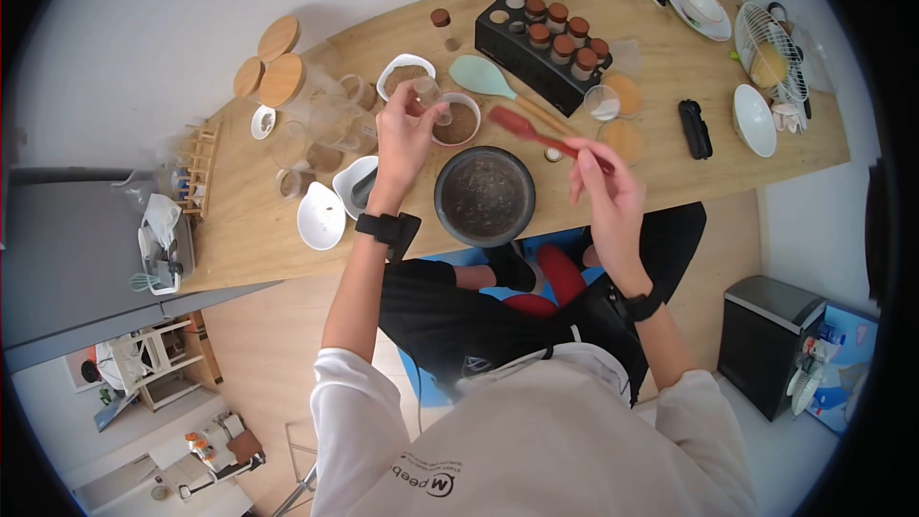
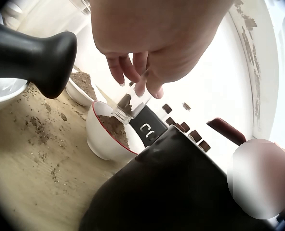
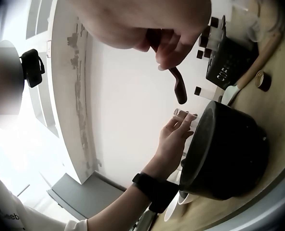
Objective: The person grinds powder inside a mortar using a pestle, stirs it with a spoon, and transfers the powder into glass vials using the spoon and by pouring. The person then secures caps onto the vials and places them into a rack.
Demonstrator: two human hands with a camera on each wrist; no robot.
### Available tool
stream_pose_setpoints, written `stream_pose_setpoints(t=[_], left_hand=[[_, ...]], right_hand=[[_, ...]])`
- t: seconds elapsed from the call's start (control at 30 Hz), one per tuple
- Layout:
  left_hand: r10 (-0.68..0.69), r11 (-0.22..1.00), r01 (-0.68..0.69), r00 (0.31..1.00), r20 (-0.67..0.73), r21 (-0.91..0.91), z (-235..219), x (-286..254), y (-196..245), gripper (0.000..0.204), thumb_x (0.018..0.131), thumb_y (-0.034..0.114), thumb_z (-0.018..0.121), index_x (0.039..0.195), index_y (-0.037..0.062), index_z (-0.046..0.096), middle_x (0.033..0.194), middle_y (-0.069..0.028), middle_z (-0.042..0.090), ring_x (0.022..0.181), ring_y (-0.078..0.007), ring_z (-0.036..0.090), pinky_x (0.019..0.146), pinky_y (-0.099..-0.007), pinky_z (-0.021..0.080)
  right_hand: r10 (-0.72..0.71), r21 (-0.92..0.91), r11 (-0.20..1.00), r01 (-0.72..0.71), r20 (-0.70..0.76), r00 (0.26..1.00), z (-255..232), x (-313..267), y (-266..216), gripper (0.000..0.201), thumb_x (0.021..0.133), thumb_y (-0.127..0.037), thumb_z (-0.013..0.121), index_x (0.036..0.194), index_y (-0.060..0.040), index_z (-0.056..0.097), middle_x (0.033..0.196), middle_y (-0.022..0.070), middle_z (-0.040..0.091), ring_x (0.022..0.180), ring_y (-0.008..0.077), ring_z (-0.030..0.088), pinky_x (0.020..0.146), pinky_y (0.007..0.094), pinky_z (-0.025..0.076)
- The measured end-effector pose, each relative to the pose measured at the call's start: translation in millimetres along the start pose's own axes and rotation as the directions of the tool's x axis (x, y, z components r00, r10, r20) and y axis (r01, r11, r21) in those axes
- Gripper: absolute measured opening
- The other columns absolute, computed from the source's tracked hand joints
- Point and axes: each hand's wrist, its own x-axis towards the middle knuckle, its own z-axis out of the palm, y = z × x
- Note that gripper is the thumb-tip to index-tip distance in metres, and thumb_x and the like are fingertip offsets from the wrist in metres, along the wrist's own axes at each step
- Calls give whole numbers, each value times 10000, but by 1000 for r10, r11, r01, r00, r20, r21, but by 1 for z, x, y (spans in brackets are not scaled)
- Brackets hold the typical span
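Observation:
My left hand (image 1: 406,134) pinches a small clear glass jar (image 2: 138,98) between thumb and fingers. Brown powder shows inside the jar, which is tilted with its mouth low over a white bowl with a red rim (image 2: 95,132). Brown powder (image 1: 458,123) lies in that bowl. In the head view my right hand (image 1: 611,193) grips a dark red spoon (image 1: 517,123) by its handle, its head raised and pointing left. Below and between the hands stands a black mortar (image 1: 448,215), with dark residue and pale flecks inside.
Beside the red-rimmed bowl are a second powder bowl (image 1: 385,72) and a pale green spatula (image 1: 481,77). A black rack (image 1: 522,62) holds several cork-topped jars. White bowls (image 1: 321,216), a black pestle (image 1: 364,188) and glass jars (image 1: 330,124) stand left; a black case (image 1: 695,129) lies right.

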Motion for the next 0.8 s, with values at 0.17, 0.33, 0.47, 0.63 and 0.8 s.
stream_pose_setpoints(t=[0.17, 0.33, 0.47, 0.63, 0.8], left_hand=[[21, 999, -24, 997, -73, -41, 5, -3, 3, 425, 880, 121, 870, 1232, -38, 693, 859, -84, 695, 808, -148, 670, 757, -329, 550], [9, 1000, -11, 997, -74, -23, 6, -3, 4, 465, 837, 78, 885, 1255, -20, 707, 931, -149, 766, 804, -208, 660, 800, -364, 562], [-4, 997, -4, 995, -98, -75, 5, -4, 8, 494, 832, 64, 886, 1279, -15, 691, 939, -167, 772, 810, -212, 671, 806, -365, 563], [6, 998, -10, 997, -71, -56, 5, -3, 4, 560, 836, 37, 873, 1337, 7, 624, 937, -177, 776, 810, -212, 680, 813, -360, 561], [38, 997, -44, 995, -90, -71, 9, -2, 0, 583, 856, 49, 877, 1371, 29, 605, 920, -93, 762, 805, -132, 612, 759, -316, 537]], right_hand=[[-78, 38, 996, 78, -5, 997, 25, 50, 17, 307, 1121, -212, 620, 1320, 8, 699, 970, 28, 675, 809, 74, 611, 733, 238, 511], [-109, -4, 994, 110, 90, 990, 50, 62, 21, 308, 1121, -226, 615, 1309, 1, 707, 983, 31, 690, 834, 83, 638, 729, 249, 537], [-119, -67, 990, 120, 13, 993, 52, 63, 25, 301, 1114, -221, 621, 1295, 2, 712, 966, 29, 695, 841, 83, 645, 712, 253, 545], [-133, -96, 985, 142, 92, 987, 54, 56, 20, 296, 1115, -225, 614, 1299, -18, 716, 971, 23, 691, 845, 85, 649, 715, 252, 546], [-86, -87, 991, 104, 191, 978, 54, 55, 21, 295, 1118, -227, 603, 1317, -39, 713, 992, 26, 688, 847, 91, 653, 719, 251, 548]])
